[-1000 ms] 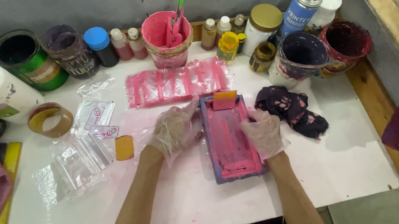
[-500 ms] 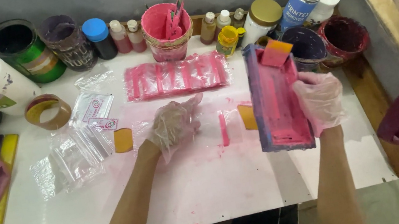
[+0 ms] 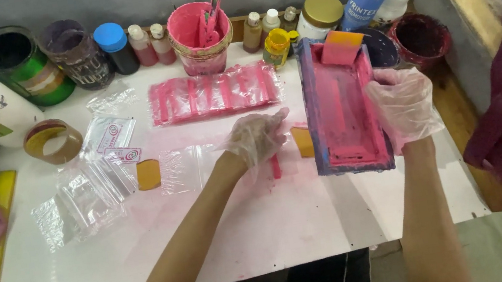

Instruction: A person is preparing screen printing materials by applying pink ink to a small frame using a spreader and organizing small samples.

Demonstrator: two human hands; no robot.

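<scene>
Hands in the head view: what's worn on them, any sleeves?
Both the left hand and the right hand wear thin, clear disposable plastic gloves, loose and crinkled, ending at the wrist. Faint pink smears show on them. No sleeves: both forearms are bare up to the edge of the picture. No watch, band or jewellery can be seen.

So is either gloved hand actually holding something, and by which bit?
The right hand grips the pink-stained screen frame by its right side rail. The left hand holds nothing; it rests on a clear plastic bag.
</scene>
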